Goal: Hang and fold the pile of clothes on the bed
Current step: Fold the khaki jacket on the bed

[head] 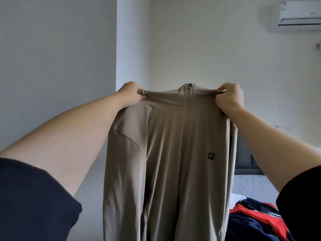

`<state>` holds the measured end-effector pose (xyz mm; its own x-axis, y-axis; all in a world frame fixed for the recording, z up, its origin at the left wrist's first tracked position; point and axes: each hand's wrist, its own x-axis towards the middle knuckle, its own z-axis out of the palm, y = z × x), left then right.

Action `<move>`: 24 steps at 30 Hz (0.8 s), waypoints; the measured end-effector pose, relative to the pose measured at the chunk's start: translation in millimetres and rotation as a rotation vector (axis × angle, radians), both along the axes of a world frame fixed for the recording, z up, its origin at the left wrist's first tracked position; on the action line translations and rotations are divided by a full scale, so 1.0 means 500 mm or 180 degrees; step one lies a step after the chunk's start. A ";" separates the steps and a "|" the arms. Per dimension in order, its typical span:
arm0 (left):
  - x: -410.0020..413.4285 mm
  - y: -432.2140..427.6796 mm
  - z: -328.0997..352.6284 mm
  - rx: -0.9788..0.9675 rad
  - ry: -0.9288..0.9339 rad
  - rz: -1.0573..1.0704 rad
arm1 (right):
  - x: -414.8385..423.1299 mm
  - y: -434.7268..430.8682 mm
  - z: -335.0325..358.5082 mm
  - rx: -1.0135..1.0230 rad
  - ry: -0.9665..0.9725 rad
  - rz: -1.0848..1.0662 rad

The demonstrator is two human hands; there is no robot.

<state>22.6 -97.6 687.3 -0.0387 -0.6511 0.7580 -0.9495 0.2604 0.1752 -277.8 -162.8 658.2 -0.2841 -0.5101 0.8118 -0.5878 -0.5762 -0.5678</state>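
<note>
A beige zip-up jacket [170, 153] with a small black logo on its chest hangs full length in front of me, zipper closed up to the collar. My left hand [132, 93] grips its left shoulder and my right hand [229, 97] pinches its right shoulder, both raised at about the same height. The jacket's lower hem runs out of the frame at the bottom. Behind it at the lower right, a navy, red and white garment [251, 220] lies on the bed [250, 185].
A dark headboard [246, 160] stands against the white wall behind the bed. An air conditioner [298, 16] is mounted high at the right. A wall corner [116, 49] juts out to the left of the jacket.
</note>
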 end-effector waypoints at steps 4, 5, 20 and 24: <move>-0.021 0.019 0.004 0.0160 -0.0762 0.0149 | -0.024 0.014 -0.003 -0.0109 0.0109 -0.0169; -0.022 0.015 -0.003 0.0131 -0.0960 0.0273 | -0.024 0.011 -0.009 -0.0144 0.0204 -0.0231; -0.012 -0.398 -0.681 0.2261 -0.1173 0.1593 | 0.089 -0.409 -0.596 0.2741 0.2653 -0.0256; -0.004 -0.463 -0.798 0.3195 0.1308 0.1032 | 0.135 -0.479 -0.739 0.3346 0.2326 -0.0056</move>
<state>20.5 -329.3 288.5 0.3742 -0.9063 -0.1967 -0.7688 -0.4218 0.4807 -210.1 -402.3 288.9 0.0421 -0.9991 -0.0081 -0.9573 -0.0380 -0.2866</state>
